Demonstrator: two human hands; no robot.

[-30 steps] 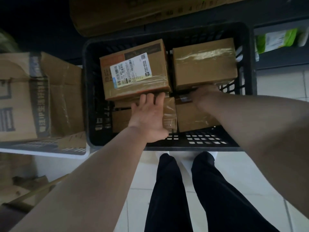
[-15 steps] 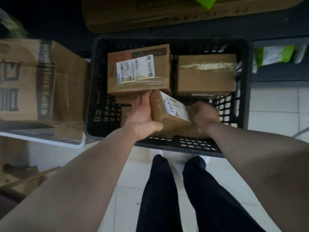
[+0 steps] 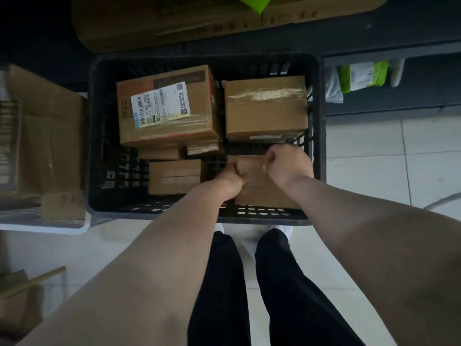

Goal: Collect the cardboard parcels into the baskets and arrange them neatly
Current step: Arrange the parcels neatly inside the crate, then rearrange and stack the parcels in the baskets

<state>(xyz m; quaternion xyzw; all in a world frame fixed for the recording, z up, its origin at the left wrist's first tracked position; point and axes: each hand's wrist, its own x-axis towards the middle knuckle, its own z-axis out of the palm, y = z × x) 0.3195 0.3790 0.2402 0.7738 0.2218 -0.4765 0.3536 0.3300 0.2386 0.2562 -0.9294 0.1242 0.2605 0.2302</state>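
A black plastic basket (image 3: 98,136) on the floor holds several cardboard parcels. A large labelled parcel (image 3: 166,106) fills its far left and a taped plain parcel (image 3: 265,106) its far right. Smaller parcels (image 3: 174,176) lie at the near left. At the near right lies a plain parcel (image 3: 259,186). My left hand (image 3: 230,177) grips its left edge and my right hand (image 3: 287,163) grips its far right corner, fingers curled on it.
A big open cardboard box (image 3: 47,136) sits in a white tray to the left. A large flat carton (image 3: 199,18) lies beyond the basket. Green and white bags (image 3: 361,76) rest on a dark shelf at right. My legs stand on the tiled floor (image 3: 374,151).
The small parcel my left hand held tilted above the basket now lies flat at the near right, with both hands on it. The view shifted slightly.
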